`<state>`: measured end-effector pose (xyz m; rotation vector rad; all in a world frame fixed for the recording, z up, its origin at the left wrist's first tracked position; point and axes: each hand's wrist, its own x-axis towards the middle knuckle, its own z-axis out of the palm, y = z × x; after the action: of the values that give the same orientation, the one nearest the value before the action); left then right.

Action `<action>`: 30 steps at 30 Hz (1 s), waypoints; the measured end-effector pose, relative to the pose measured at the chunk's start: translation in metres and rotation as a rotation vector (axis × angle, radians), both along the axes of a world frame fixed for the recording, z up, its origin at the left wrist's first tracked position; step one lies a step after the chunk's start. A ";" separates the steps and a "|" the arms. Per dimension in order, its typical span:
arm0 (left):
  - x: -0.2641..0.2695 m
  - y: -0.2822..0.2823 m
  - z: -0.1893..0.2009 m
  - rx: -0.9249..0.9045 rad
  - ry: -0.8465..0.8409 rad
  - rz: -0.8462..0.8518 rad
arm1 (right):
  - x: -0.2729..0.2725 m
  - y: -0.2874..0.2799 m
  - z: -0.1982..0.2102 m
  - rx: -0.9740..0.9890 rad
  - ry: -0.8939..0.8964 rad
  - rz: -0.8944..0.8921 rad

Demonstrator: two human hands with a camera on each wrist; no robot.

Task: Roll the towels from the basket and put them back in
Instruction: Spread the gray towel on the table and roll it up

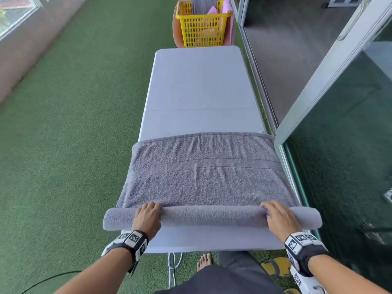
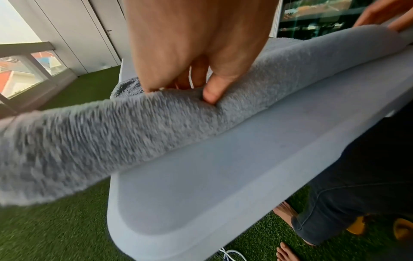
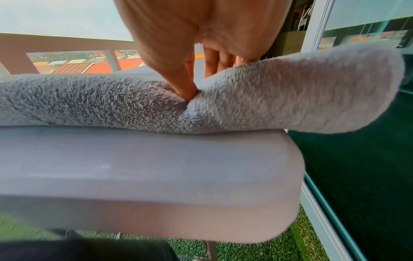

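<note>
My bare foot (image 1: 204,262) stands on the green turf (image 1: 70,128) just under the near edge of the white table (image 1: 199,85), with a yellow slipper (image 1: 275,267) beside it to the right; on the table's near end lies the grey towel (image 1: 203,172), its nearest part wound into a roll (image 1: 212,216) that runs crosswise and overhangs the table on both sides; my left hand (image 1: 148,215) sits on the roll toward its left end, fingers curled over the top and the thumb (image 2: 212,91) pressed into the pile on the near side, so it grips the roll; my right hand (image 1: 279,216) does the same toward the right end, fingers over the far side and the thumb (image 3: 185,88) dug into the cloth; how far the fingertips reach behind the roll I cannot quite tell, since it hides them; beyond my hands the unrolled part of the towel lies flat and a little wrinkled, a woven band crossing it, its far hem about midway up the table; the far half of the table is bare white; past its far end stands the yellow basket (image 1: 202,28), with grey and pink towels (image 1: 212,11) sticking up out of it; a glass sliding door (image 1: 331,85) runs along the right.
</note>
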<state>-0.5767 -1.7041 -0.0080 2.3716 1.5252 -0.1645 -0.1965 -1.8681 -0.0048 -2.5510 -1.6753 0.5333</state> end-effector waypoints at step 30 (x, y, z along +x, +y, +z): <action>-0.029 -0.058 -0.006 -0.008 -0.096 -0.103 | -0.013 -0.046 -0.008 -0.037 -0.020 0.108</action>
<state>-0.6058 -1.7624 -0.0136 2.4155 1.3583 -0.0792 -0.2092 -1.9141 -0.0129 -2.5099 -1.8361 0.5511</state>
